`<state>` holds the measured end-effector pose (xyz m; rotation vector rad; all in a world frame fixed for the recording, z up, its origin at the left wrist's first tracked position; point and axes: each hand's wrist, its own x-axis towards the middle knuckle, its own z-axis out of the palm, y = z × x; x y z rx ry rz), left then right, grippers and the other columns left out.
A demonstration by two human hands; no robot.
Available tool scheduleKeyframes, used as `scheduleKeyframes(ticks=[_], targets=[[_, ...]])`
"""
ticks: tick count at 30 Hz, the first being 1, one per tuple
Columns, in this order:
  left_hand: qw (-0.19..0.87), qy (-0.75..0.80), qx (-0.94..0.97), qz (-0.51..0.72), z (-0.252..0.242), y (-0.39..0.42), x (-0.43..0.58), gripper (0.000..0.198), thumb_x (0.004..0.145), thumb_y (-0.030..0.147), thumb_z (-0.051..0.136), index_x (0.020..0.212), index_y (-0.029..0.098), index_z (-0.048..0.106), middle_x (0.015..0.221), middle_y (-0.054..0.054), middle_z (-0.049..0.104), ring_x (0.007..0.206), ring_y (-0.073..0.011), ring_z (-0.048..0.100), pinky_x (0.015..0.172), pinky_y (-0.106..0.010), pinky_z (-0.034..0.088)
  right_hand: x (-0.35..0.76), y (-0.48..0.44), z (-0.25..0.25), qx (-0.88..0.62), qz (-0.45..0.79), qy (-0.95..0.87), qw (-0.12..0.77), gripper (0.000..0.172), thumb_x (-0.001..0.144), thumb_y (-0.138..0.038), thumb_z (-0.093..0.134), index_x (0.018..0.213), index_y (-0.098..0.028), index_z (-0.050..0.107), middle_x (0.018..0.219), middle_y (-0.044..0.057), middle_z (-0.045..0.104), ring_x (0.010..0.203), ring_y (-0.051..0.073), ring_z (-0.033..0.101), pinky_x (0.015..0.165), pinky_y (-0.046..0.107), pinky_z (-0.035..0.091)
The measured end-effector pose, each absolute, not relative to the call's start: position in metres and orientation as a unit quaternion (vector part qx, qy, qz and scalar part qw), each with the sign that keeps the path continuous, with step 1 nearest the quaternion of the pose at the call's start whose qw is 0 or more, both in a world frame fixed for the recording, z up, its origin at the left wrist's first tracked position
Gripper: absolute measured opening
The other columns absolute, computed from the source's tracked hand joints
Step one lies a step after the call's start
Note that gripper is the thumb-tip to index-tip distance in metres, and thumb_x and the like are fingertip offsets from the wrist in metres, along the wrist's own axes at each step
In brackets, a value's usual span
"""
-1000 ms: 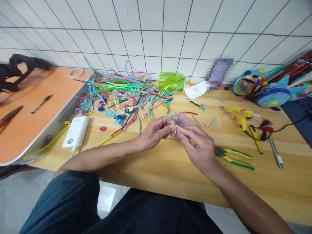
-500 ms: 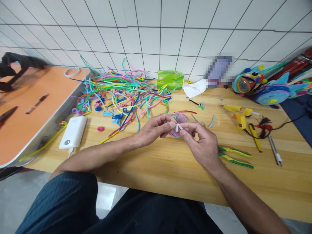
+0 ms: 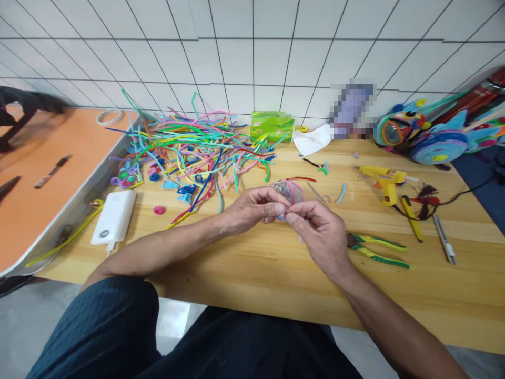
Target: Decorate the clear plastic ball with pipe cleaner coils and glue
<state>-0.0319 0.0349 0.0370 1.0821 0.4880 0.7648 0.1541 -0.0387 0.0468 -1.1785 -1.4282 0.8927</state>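
Both my hands meet above the middle of the table, thumbs and fingertips pinched together. Between the fingertips of my left hand (image 3: 258,210) and my right hand (image 3: 321,234) is a pale pink-lilac pipe cleaner (image 3: 300,240). Most of it is covered by the fingers, and a short end pokes out under my right hand. Just behind the fingers sits a rounded, see-through object (image 3: 292,190) with pink and blue strips around it, partly hidden. Green-and-yellow pliers (image 3: 381,250) lie beside my right hand.
A heap of coloured pipe cleaners (image 3: 197,142) spreads at the back left, near a green packet (image 3: 272,126). At left are a white power bank (image 3: 114,217) and an orange-topped box (image 3: 51,200). A yellow glue gun (image 3: 384,181), two cutters and fuzzy coloured models (image 3: 437,147) stand right.
The pale pipe cleaner stood up as a bent loop between my fingers; now the fingertips have closed over it and an end hangs lower. The view has shifted slightly.
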Motion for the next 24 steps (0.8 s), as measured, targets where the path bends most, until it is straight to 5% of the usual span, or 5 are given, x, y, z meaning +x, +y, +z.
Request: scheduleKeyframes(ticks=[8, 24], targets=[[0.802, 0.220, 0.447, 0.330, 0.0357, 0.0356, -0.0307, 0.044, 0.062, 0.050, 0.105, 0.073, 0.015, 0.081, 0.069, -0.002, 0.074, 0.051, -0.0047, 0.052, 0.051, -0.021, 0.038, 0.1508, -0.0428, 0.0506, -0.483, 0.384, -0.600, 0.510, 0.009, 0.093, -0.027, 0.073, 0.086, -0.023, 0.075, 0.071, -0.002, 0.070, 0.066, 0.013, 0.057, 0.063, 0.029, 0.047], [0.732, 0.269, 0.538, 0.320, 0.0428, 0.0394, -0.0379, 0.044, 0.075, 0.051, 0.098, 0.085, 0.013, 0.079, 0.073, -0.002, 0.075, 0.054, -0.0055, 0.053, 0.052, -0.020, 0.041, 0.1545, -0.0416, 0.0517, -0.506, 0.217, -0.663, 0.507, 0.010, 0.095, -0.023, 0.073, 0.086, -0.025, 0.075, 0.071, -0.003, 0.072, 0.061, 0.013, 0.058, 0.063, 0.029, 0.049]])
